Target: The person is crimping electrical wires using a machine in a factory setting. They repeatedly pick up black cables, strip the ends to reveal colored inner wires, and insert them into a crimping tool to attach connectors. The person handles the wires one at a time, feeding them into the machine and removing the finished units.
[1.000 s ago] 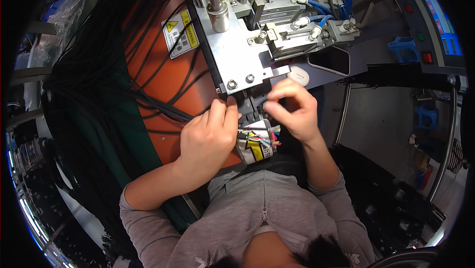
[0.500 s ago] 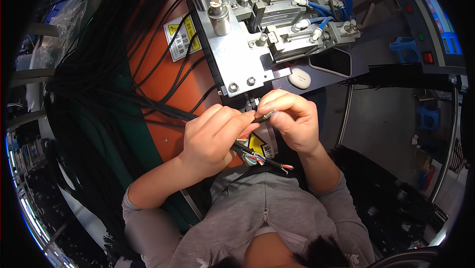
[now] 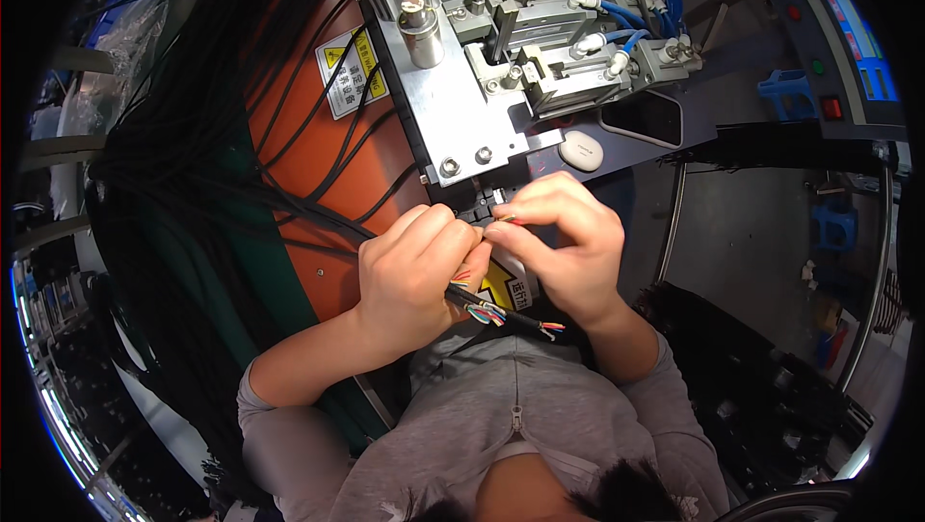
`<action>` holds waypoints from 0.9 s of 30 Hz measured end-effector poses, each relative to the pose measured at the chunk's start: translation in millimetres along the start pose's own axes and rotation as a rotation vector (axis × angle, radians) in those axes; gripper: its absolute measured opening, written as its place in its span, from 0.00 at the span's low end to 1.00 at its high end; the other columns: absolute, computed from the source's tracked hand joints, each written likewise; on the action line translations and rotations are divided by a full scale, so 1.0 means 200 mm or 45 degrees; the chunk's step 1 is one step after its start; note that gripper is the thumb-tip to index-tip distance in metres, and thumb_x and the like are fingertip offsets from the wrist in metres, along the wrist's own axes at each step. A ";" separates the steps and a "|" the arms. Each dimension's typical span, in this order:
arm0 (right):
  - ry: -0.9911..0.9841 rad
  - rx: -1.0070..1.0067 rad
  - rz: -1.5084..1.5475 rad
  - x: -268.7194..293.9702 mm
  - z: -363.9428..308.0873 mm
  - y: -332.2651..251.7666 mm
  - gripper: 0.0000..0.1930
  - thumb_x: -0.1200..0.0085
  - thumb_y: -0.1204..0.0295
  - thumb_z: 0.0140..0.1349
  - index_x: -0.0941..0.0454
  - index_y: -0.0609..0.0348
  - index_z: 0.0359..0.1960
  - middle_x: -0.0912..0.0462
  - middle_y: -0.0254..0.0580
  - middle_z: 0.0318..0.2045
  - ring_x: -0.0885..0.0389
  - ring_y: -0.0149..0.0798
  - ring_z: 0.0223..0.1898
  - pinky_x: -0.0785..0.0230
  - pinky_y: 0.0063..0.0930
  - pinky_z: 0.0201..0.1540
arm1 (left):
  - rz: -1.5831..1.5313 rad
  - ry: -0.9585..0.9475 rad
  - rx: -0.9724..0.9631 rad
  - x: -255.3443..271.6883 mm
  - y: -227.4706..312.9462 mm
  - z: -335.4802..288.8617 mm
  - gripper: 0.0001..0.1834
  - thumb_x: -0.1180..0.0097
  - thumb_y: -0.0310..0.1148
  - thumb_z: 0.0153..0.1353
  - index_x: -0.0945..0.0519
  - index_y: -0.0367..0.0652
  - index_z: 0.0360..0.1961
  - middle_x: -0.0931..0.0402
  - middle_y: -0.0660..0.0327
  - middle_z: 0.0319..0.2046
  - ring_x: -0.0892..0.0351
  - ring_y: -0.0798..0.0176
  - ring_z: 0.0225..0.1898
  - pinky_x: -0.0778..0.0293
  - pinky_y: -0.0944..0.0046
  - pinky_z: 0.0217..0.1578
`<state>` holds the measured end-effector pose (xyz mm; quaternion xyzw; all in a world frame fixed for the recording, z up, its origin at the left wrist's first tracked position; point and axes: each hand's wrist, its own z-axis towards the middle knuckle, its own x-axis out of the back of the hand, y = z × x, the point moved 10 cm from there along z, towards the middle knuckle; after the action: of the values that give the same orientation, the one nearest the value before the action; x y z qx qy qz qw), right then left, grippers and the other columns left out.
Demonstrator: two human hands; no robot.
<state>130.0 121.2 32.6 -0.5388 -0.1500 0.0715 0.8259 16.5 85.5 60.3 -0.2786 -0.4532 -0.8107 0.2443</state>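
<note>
Left hand (image 3: 409, 267) — grip clasping black cables (image 3: 335, 217) | right hand (image 3: 570, 244) — grip pinching coloured wires (image 3: 512, 220)

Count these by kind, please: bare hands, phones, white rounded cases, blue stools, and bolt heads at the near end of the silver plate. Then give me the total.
Bare hands (left hand, right hand): 2
Phone: 1
White rounded case: 1
Blue stools: 2
Bolt heads on the silver plate: 2
Total: 8

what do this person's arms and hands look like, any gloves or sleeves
The left sleeve and right sleeve are plain grey, matching the zip-front top. They end well short of the left hand and right hand; no gloves show.
</note>
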 end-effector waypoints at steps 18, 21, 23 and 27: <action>0.096 -0.025 -0.011 0.03 0.01 -0.01 0.05 0.37 0.80 0.50 0.18 0.65 0.29 0.18 0.43 0.30 0.20 0.33 0.31 0.29 0.24 0.34 | -0.018 0.111 -0.071 0.03 0.01 0.00 0.09 0.38 0.22 0.46 0.23 0.36 0.30 0.29 0.59 0.21 0.27 0.63 0.17 0.32 0.66 0.16; 0.130 -0.066 0.093 0.01 0.00 0.00 0.04 0.39 0.80 0.51 0.19 0.65 0.30 0.18 0.43 0.30 0.21 0.33 0.32 0.30 0.24 0.36 | -0.028 0.144 -0.080 0.04 0.01 0.00 0.09 0.39 0.20 0.47 0.23 0.35 0.31 0.29 0.59 0.21 0.28 0.64 0.16 0.33 0.66 0.16; 0.134 -0.187 0.282 -0.01 -0.01 0.06 0.03 0.40 0.80 0.53 0.19 0.65 0.30 0.18 0.43 0.31 0.21 0.33 0.33 0.30 0.24 0.38 | -0.028 0.170 -0.088 0.05 0.00 0.00 0.09 0.39 0.19 0.47 0.24 0.35 0.31 0.30 0.60 0.21 0.29 0.65 0.16 0.34 0.67 0.15; 0.022 -0.431 0.620 -0.07 -0.03 0.17 0.04 0.43 0.79 0.57 0.19 0.67 0.32 0.19 0.43 0.34 0.22 0.31 0.37 0.31 0.23 0.42 | -0.086 0.193 -0.101 0.06 -0.01 0.00 0.09 0.40 0.19 0.48 0.24 0.35 0.32 0.29 0.60 0.21 0.29 0.65 0.16 0.34 0.67 0.15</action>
<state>119.5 126.7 -2.7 -0.6895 -0.0190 0.2371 0.6841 6.6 83.4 67.6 -0.2105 -0.4101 -0.8546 0.2392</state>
